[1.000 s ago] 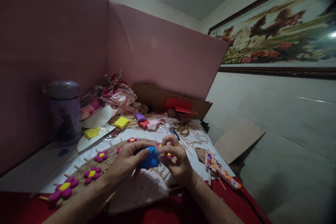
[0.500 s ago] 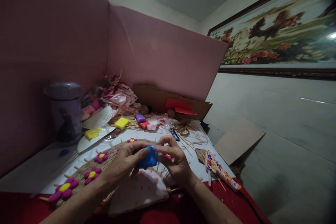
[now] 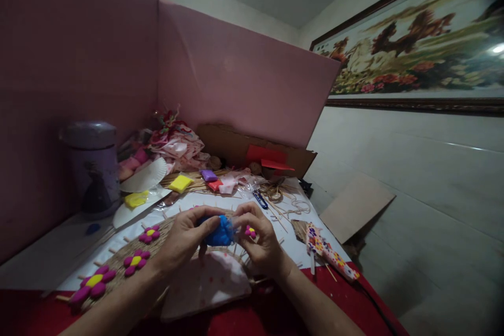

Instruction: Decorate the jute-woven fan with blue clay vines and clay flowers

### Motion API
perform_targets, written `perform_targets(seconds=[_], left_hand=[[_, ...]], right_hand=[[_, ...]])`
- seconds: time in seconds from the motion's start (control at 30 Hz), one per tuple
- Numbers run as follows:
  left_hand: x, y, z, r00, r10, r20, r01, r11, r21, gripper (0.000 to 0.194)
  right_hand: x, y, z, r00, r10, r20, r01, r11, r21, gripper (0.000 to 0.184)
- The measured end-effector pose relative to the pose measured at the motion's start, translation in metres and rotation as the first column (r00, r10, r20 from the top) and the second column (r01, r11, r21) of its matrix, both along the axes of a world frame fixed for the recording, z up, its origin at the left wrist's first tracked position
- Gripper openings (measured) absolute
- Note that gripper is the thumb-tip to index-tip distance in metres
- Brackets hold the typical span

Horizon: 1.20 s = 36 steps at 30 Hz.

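Note:
Between both hands is a packet of blue modelling clay [image 3: 221,232] in a clear plastic wrapper. My left hand [image 3: 189,236] wraps round its left side, thumb laid across the front. With bent fingers my right hand [image 3: 260,239] pinches the clear plastic at the right end. Beneath them lies a fan-shaped piece wound with twine [image 3: 118,268], sticks poking out along its rim. Magenta clay flowers with yellow centres, such as this flower [image 3: 94,282], sit along it. Spotted white fabric [image 3: 207,281] covers its lower middle part, and my hands and forearms hide some of it.
A lilac lidded container [image 3: 92,168] stands at the left. Behind lie a yellow clay packet [image 3: 181,184], a purple packet [image 3: 208,175], a blue cutter [image 3: 260,199] and twine scraps. At the right is a flower-patterned glue gun [image 3: 331,254] with a cord.
The blue clay packet has become more crumpled, its wrapper bunched at the right end. Both hands stay on it, with small finger movements. The view has shifted slightly.

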State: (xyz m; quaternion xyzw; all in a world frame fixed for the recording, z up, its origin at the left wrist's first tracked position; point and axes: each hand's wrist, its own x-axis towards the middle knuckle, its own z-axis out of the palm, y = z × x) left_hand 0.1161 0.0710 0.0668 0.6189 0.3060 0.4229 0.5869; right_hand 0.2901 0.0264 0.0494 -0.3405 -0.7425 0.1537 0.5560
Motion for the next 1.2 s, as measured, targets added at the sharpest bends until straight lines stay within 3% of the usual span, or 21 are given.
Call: perform_targets(seconds=[0.23, 0.47, 0.73, 0.97, 1.03, 1.1, 1.2], left_hand=[[-0.002, 0.002, 0.0, 0.999, -0.018, -0.043, 0.021, 0.996, 0.083, 0.039], [-0.001, 0.001, 0.0, 1.0, -0.011, -0.028, 0.011, 1.0, 0.024, 0.036], [-0.004, 0.006, 0.0, 0.996, -0.054, -0.076, 0.053, 0.998, -0.018, 0.034], [-0.004, 0.006, 0.001, 0.987, -0.101, -0.122, 0.101, 0.995, -0.007, 0.034], [-0.004, 0.007, 0.0, 0.978, -0.161, -0.134, 0.17, 0.984, 0.056, 0.038], [-0.004, 0.007, -0.003, 0.968, -0.176, -0.179, 0.217, 0.946, 0.239, 0.047], [-0.004, 0.009, -0.009, 0.966, 0.019, -0.257, 0.136, 0.81, 0.57, 0.042]], right_hand=[[0.003, 0.007, -0.007, 0.999, 0.041, -0.012, -0.04, 0.997, 0.06, 0.039], [0.002, 0.005, -0.001, 0.996, 0.089, -0.013, -0.09, 0.995, -0.043, 0.026], [0.008, 0.006, -0.001, 0.992, 0.082, 0.1, -0.077, 0.996, -0.048, 0.035], [0.007, 0.003, 0.002, 0.995, 0.029, 0.093, -0.02, 0.995, -0.098, 0.017], [0.006, 0.002, 0.003, 0.997, -0.034, 0.065, 0.04, 0.995, -0.094, 0.008], [0.006, 0.002, 0.004, 0.995, -0.1, 0.03, 0.103, 0.989, -0.104, 0.003], [0.006, 0.002, 0.004, 0.99, -0.14, -0.024, 0.135, 0.977, -0.167, 0.016]])
